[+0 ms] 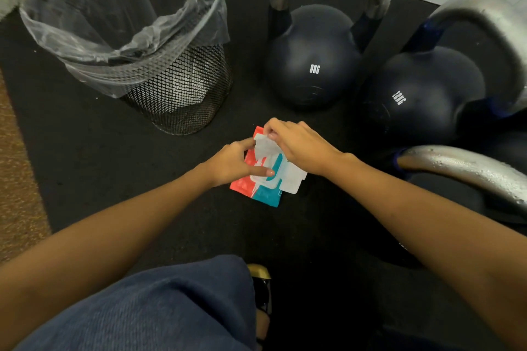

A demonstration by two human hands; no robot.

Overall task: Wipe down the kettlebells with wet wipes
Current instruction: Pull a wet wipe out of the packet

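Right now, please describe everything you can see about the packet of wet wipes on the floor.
The wet wipes packet is a flat, soft pouch, red on one side and teal on the other, with white print. It lies on the black floor mat between the mesh bin and the kettlebells. Its white flap is peeled open toward the right. The left hand presses it down with extended fingers, while the right hand pinches a white wipe coming out of the opening.

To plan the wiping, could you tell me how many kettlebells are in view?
3: one beside the bin, one right of it, one nearest, mostly hidden.
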